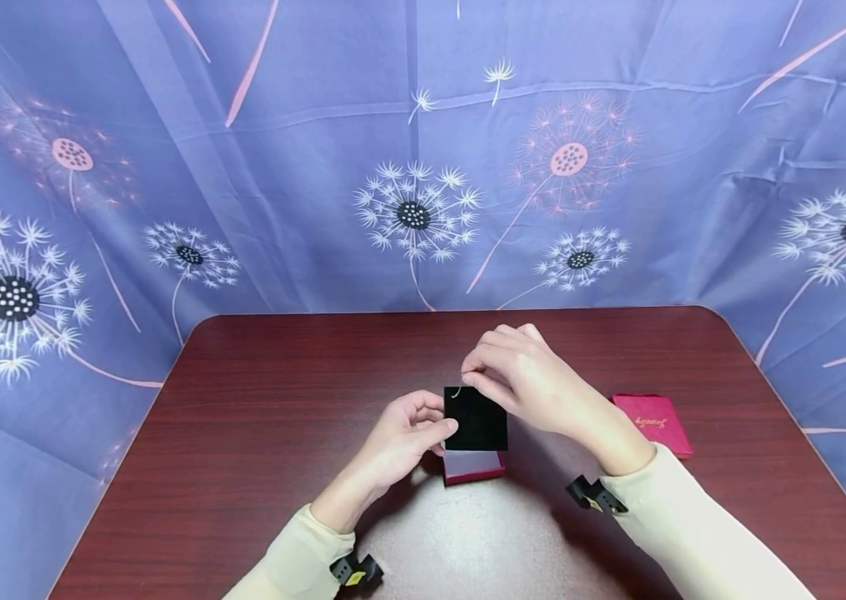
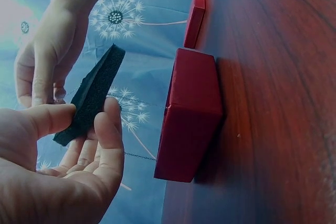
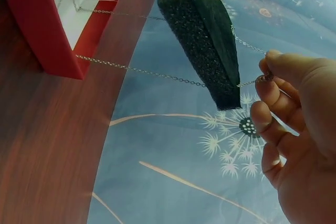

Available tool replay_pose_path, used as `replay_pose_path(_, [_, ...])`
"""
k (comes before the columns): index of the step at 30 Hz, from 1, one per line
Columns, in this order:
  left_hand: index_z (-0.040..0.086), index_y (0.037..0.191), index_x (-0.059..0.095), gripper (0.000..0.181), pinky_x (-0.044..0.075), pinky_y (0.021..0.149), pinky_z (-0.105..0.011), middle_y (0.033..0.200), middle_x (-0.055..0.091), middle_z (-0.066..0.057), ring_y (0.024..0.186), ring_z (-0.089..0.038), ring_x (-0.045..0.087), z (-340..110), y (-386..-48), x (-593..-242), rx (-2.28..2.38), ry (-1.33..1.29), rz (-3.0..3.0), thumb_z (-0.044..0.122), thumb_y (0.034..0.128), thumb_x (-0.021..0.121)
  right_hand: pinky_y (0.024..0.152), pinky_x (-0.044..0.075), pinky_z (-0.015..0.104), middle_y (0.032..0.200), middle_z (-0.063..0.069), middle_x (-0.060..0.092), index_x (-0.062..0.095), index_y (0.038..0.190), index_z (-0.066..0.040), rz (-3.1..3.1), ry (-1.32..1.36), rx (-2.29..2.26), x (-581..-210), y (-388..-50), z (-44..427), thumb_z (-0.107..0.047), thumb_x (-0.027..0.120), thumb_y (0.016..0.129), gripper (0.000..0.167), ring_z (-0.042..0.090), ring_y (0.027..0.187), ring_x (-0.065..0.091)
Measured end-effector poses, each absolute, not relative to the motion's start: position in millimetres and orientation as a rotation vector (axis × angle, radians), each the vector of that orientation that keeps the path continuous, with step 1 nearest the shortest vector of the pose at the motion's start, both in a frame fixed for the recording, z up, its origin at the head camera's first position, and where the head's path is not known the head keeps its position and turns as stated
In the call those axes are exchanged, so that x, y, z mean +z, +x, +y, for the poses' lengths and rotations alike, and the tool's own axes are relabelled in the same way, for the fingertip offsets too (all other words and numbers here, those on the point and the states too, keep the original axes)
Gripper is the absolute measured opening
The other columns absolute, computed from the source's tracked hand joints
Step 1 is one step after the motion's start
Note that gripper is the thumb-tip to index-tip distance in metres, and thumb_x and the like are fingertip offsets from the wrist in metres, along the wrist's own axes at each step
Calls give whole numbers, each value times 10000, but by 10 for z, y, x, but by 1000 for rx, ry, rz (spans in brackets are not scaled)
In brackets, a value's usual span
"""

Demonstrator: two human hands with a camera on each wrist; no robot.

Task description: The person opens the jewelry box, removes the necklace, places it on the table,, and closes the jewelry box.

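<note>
My left hand [image 1: 409, 435] pinches a square black foam pad [image 1: 478, 423] between thumb and fingers, tilted above an uncovered red jewelry box [image 1: 473, 477] with a white inside. A thin silver chain necklace [image 3: 131, 69] passes through the pad; two strands run down toward the box, and part of it lies inside, as the right wrist view shows. Above the pad's far edge, my right hand [image 1: 531, 375] pinches the upper part of the chain between thumb and index finger. A small piece at those fingertips is too small to make out.
The red box lid [image 1: 651, 422] with gold lettering lies on the brown wooden table [image 1: 280, 367], right of the box and beside my right forearm. A blue curtain [image 1: 302, 208] with dandelion prints hangs behind the table's far edge.
</note>
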State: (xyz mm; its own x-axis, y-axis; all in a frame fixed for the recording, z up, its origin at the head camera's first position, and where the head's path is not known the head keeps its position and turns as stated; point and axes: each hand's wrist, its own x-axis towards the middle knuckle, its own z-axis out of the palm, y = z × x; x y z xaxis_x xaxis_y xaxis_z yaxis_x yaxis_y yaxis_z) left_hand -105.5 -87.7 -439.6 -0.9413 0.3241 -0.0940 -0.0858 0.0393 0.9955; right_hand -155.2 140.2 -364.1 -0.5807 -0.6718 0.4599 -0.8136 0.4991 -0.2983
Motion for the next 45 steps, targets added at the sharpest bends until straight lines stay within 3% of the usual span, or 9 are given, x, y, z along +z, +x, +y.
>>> replay_pose_path(13, [-50,1153,627,253,587,726,-306,955,684,-60,692,-208,673,-873,-1047,-4375,1944,257,2063,87,968,733,850,355,390,909,-205,598,717,996,-273,-2623,1281,873,-3672,-1663,1317,-207,728,1013,69,63,876,533])
replay_pose_path(27, [-39,1123,629,212,572,698,-289,953,701,-45,671,-174,647,-865,-1041,-4386,1924,281,2077,74,972,725,821,396,379,890,-186,599,727,980,-252,-2631,1317,855,-3675,-1755,1196,-211,730,1017,55,37,826,536])
replay_pose_path(37, [-28,1126,646,196,566,694,-285,954,708,-43,681,-193,650,-871,-1050,-4406,1909,302,2088,67,972,722,683,519,291,784,-182,628,726,919,-223,-2671,1165,965,-3725,-1799,1159,-152,748,987,101,28,713,586])
replay_pose_path(45, [-14,1126,664,176,578,694,-312,953,718,-29,695,-196,650,-879,-1046,-4400,1902,301,2090,59,975,717,704,530,303,814,-143,664,742,916,-195,-2709,1062,1031,-3745,-1807,1142,-139,765,964,77,65,750,607])
